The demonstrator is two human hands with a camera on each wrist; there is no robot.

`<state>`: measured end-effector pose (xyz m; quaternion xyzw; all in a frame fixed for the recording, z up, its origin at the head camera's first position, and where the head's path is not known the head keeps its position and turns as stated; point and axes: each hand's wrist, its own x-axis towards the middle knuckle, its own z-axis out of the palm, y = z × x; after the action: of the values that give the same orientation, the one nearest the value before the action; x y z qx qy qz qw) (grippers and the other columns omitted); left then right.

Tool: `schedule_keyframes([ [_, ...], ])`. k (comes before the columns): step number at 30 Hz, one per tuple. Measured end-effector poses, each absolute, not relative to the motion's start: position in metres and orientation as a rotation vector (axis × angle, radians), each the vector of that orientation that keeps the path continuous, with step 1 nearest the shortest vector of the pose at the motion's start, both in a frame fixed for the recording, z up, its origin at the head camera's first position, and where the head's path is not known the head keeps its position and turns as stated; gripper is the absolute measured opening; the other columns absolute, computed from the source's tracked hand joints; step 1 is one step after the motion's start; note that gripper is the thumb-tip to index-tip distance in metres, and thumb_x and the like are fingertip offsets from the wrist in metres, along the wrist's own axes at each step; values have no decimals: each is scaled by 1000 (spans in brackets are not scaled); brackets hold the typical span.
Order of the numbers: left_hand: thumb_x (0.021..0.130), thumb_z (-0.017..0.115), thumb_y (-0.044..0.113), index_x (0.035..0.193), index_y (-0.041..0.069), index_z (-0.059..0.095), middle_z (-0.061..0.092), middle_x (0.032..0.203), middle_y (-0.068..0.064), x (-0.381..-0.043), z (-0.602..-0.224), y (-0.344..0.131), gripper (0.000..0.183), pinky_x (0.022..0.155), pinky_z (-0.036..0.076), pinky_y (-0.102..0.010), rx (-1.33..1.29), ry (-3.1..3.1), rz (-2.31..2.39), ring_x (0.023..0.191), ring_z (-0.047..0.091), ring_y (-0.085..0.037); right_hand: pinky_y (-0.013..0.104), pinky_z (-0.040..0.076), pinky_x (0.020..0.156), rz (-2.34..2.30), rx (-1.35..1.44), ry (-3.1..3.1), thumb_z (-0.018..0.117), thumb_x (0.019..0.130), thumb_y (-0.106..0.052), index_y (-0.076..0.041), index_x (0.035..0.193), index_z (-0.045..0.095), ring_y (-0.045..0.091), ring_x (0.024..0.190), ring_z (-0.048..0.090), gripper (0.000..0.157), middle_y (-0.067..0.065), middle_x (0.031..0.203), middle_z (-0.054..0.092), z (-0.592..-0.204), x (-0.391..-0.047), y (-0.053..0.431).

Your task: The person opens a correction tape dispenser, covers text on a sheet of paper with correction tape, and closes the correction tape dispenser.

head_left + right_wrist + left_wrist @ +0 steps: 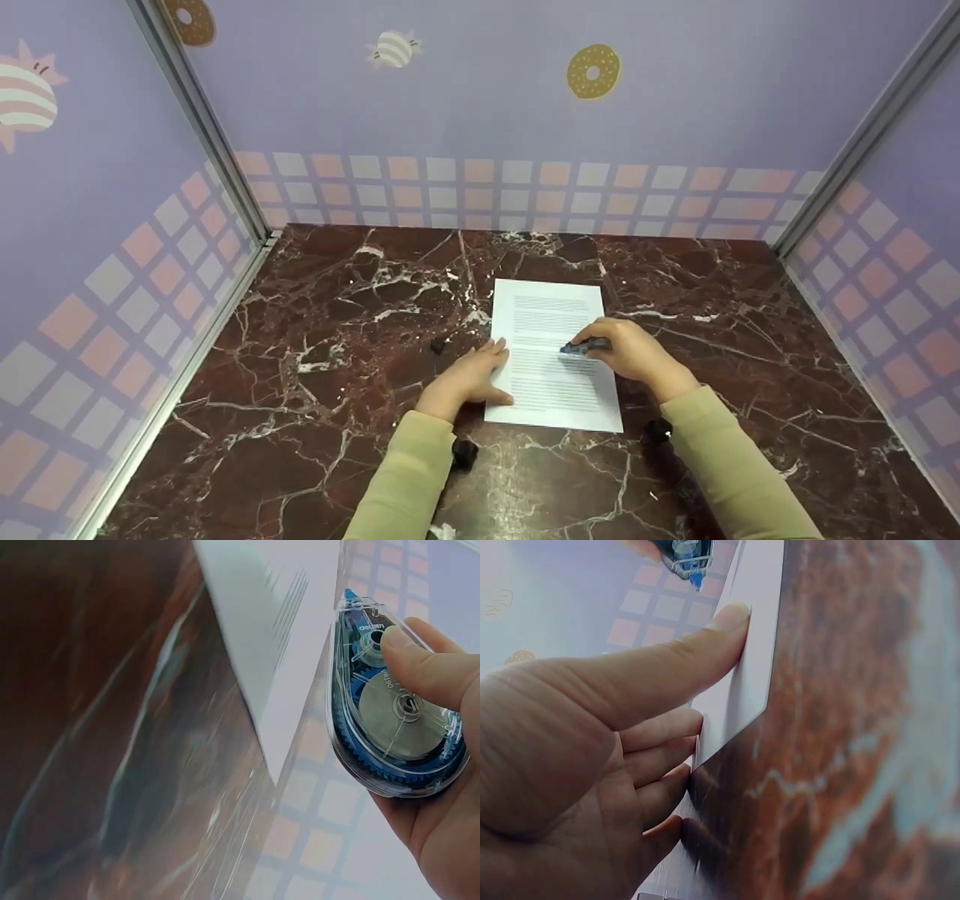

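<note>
The right hand (636, 351) pinches a correction tape dispenser (397, 720) over the printed sheet (551, 390); its long axis runs crosswise, tip toward the left hand (472, 377), which lies spread, thumb on the sheet's left margin

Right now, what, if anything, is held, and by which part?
The correction tape, by its clear casing, in the right hand; the left hand rests on the paper.

Dark red marbled table (247, 457), white veins. Lilac back wall (487, 112): pink-and-white check band (478, 171) low down, printed donut (577, 73) above. Grey posts (201, 112) at both corners. Small black bit (438, 346) on table, too small to identify.
</note>
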<state>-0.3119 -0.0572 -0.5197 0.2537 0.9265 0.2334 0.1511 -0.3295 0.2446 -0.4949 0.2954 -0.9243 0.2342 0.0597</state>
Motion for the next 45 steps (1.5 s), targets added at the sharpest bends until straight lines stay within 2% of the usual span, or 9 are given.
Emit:
schedule_keyframes([
  [21,85,84,35,157,0,39,24,171,-12,-311,-519,-57,92,134,16,-48,669,2650,674,161,19,-32,38,63,83,601,1051,-2799,78,87,-5,-20,109,79,20,93,73,26,0,103,76,-493,-331,186],
  [30,84,85,34,155,0,42,25,171,-13,-313,-521,-58,90,134,16,-49,685,2658,689,161,19,-32,43,62,89,565,1133,-2777,77,86,-2,-17,108,79,24,96,74,27,3,102,76,-494,-333,170],
  [45,85,85,33,156,2,40,24,171,-11,-314,-519,-56,90,134,16,-48,646,2640,689,161,18,-30,44,63,86,529,1153,-2770,76,87,-3,-16,108,79,25,94,74,25,4,101,75,-497,-333,163],
])
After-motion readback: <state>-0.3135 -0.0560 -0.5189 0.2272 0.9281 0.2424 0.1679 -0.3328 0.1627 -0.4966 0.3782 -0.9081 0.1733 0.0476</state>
